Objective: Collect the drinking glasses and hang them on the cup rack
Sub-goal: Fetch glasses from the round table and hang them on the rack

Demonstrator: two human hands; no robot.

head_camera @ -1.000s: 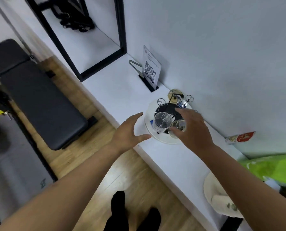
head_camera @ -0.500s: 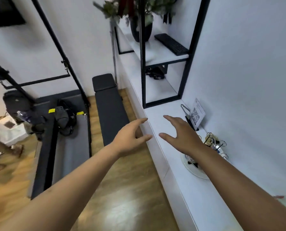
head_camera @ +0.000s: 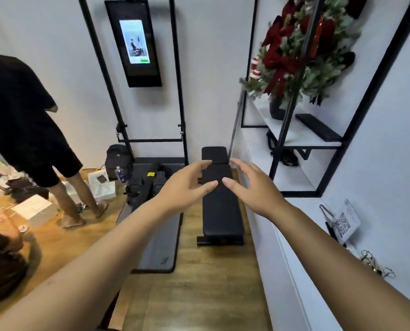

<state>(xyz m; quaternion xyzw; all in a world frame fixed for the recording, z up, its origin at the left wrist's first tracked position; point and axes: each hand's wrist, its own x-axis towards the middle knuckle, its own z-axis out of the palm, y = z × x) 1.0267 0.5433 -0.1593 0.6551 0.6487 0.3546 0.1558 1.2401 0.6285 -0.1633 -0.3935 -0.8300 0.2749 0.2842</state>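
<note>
My left hand (head_camera: pixel 187 185) and my right hand (head_camera: pixel 254 187) are raised side by side in mid-air over the black bench, fingers spread, holding nothing. The cup rack (head_camera: pixel 375 265) shows only as a few wire loops at the right edge, on the white counter (head_camera: pixel 301 235) beside my right forearm. Its tray and the glasses are hidden behind my arm or lie out of frame. Both hands are far from the rack, up and to its left.
A black workout bench (head_camera: pixel 219 201) and a grey mat (head_camera: pixel 156 237) lie on the wood floor below my hands. A QR-code sign (head_camera: pixel 344 222) stands on the counter. A black-framed shelf (head_camera: pixel 301 137) holds a red-flowered plant and a keyboard. A person in black (head_camera: pixel 27 120) stands at left.
The view has swung up and left, away from the rack. My right hand left the glass at the rack and rose empty beside my left hand.
</note>
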